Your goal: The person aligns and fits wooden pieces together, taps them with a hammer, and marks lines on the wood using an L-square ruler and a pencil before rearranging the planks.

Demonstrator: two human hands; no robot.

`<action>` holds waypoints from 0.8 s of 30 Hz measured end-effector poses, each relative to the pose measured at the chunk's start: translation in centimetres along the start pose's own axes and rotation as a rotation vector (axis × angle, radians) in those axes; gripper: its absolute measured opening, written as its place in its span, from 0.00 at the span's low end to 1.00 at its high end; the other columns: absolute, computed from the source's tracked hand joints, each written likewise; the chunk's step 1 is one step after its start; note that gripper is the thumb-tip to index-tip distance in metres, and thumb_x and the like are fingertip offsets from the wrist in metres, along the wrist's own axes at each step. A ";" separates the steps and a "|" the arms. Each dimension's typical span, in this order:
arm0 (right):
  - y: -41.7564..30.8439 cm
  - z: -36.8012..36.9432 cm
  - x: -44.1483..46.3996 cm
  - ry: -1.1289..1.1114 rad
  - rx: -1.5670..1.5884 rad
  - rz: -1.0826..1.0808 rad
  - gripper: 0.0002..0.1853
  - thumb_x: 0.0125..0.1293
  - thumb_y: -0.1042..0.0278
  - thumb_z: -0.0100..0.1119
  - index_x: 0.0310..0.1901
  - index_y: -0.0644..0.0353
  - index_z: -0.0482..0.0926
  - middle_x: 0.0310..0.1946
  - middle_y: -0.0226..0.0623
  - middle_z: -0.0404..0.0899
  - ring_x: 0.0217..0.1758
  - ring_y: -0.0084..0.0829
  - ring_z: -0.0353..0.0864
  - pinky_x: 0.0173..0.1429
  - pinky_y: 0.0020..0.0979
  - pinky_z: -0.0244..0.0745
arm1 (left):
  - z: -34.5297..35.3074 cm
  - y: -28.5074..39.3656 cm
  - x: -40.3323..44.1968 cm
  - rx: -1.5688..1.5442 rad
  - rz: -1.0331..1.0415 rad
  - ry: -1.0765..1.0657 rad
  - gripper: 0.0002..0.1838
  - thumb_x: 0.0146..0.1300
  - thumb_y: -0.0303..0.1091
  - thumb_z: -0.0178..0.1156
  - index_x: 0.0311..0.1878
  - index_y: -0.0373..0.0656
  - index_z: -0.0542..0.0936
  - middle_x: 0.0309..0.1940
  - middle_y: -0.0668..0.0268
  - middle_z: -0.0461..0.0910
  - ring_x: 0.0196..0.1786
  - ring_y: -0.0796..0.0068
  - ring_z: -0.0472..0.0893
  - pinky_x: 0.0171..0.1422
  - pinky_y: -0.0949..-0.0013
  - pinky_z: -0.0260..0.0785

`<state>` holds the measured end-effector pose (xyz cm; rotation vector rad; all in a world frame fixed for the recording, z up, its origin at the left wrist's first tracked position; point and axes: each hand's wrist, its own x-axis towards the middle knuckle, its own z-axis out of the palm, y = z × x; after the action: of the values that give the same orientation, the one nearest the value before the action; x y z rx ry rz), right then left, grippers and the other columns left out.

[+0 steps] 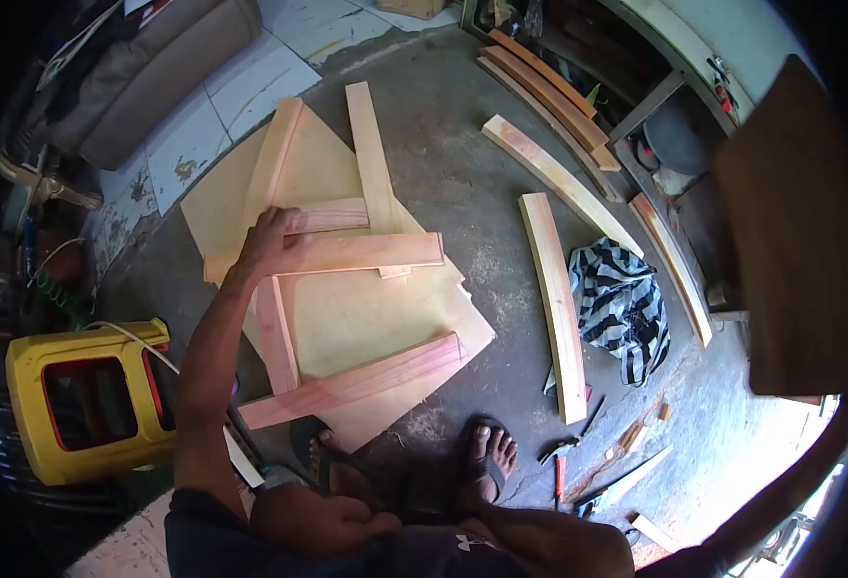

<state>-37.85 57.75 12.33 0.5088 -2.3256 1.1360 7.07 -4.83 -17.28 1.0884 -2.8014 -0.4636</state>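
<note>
My left hand [272, 241] is closed over a wooden plank [366, 253] that lies across other pieces, its fingers bent at the plank's far edge. Beneath it are a short plank [332, 214], an upright-running plank [373, 154] and a slanted plank [274, 159]. Nearer my feet, a pinkish plank [356, 379] meets a shorter piece [275, 332]. All rest on a pale plywood sheet [414, 303]. At the right edge my right arm reaches up to a dark brown board [790, 241], held raised at its lower corner; most of that hand is lost in shadow.
Loose planks [554, 303] lie on the floor at right beside a striped cloth [621, 303]. Pliers [560, 448], a saw [626, 482] and wood scraps are near my right foot [488, 462]. A yellow-framed machine [39, 453] stands at left, with a hose crossing it.
</note>
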 end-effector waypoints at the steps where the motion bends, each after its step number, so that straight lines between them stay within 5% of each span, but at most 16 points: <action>1: -1.5 -0.6 2.9 0.008 0.103 -0.022 0.25 0.74 0.54 0.56 0.62 0.66 0.79 0.54 0.42 0.81 0.59 0.37 0.77 0.67 0.39 0.70 | -1.5 -0.1 -1.5 -0.071 0.060 -0.154 0.30 0.63 0.48 0.70 0.65 0.44 0.78 0.63 0.53 0.77 0.66 0.52 0.77 0.66 0.49 0.73; 2: -2.7 -0.9 5.0 -0.024 0.226 -0.033 0.24 0.73 0.54 0.57 0.61 0.66 0.80 0.53 0.41 0.82 0.58 0.35 0.78 0.66 0.37 0.71 | -2.3 0.9 -2.6 0.112 0.037 -0.315 0.34 0.62 0.44 0.71 0.70 0.46 0.73 0.67 0.52 0.75 0.68 0.51 0.76 0.66 0.45 0.71; 4: -5.1 0.3 4.9 -0.109 0.427 -0.041 0.24 0.72 0.56 0.61 0.61 0.66 0.80 0.51 0.39 0.82 0.55 0.32 0.79 0.63 0.35 0.73 | 0.8 -2.0 -4.2 0.368 0.109 -0.196 0.42 0.59 0.41 0.73 0.75 0.48 0.66 0.67 0.52 0.74 0.69 0.50 0.75 0.67 0.39 0.68; 6: -7.8 3.0 1.1 -0.202 0.513 -0.032 0.24 0.71 0.57 0.64 0.60 0.67 0.81 0.49 0.37 0.83 0.52 0.29 0.81 0.61 0.33 0.75 | 0.8 -1.5 -3.1 0.363 0.037 -0.323 0.46 0.58 0.38 0.74 0.78 0.48 0.61 0.66 0.51 0.74 0.69 0.48 0.75 0.68 0.34 0.66; 10: -12.3 7.3 -5.5 -0.336 0.527 -0.048 0.25 0.69 0.62 0.63 0.63 0.70 0.79 0.46 0.36 0.83 0.45 0.26 0.81 0.54 0.30 0.77 | -2.9 4.3 -2.9 0.415 0.079 -0.364 0.43 0.56 0.39 0.75 0.74 0.45 0.65 0.63 0.50 0.76 0.67 0.47 0.76 0.67 0.39 0.66; 13: -15.2 8.9 -8.1 -0.471 0.520 0.058 0.24 0.56 0.58 0.63 0.50 0.69 0.78 0.38 0.37 0.78 0.42 0.27 0.74 0.51 0.28 0.69 | -2.1 6.3 -4.1 0.418 0.196 -0.307 0.43 0.56 0.42 0.74 0.73 0.46 0.65 0.58 0.48 0.79 0.64 0.46 0.79 0.62 0.36 0.70; 14: -14.8 9.1 -8.6 -0.499 0.548 0.065 0.23 0.56 0.59 0.64 0.49 0.69 0.79 0.38 0.37 0.79 0.41 0.27 0.75 0.52 0.28 0.70 | -1.2 7.1 -4.2 0.380 0.090 -0.447 0.44 0.56 0.43 0.74 0.74 0.47 0.64 0.59 0.48 0.79 0.63 0.45 0.80 0.61 0.36 0.71; 20: -12.9 10.4 -13.5 -0.269 0.488 0.015 0.21 0.56 0.68 0.70 0.50 0.66 0.80 0.40 0.35 0.82 0.45 0.26 0.78 0.53 0.30 0.73 | 3.2 11.0 -9.1 0.228 0.033 -0.480 0.45 0.56 0.45 0.75 0.75 0.49 0.64 0.55 0.49 0.81 0.60 0.43 0.82 0.60 0.37 0.72; 24: -8.8 11.2 -16.7 -0.329 0.503 0.015 0.24 0.59 0.70 0.73 0.56 0.65 0.78 0.46 0.39 0.82 0.50 0.27 0.78 0.60 0.33 0.71 | 5.7 11.5 -10.3 0.193 0.000 -0.386 0.48 0.54 0.49 0.77 0.76 0.53 0.64 0.64 0.50 0.76 0.68 0.44 0.76 0.66 0.35 0.71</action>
<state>-22.82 45.46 2.15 0.9177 -2.2953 1.7699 6.12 11.53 -18.84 1.1411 -3.2405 -0.4526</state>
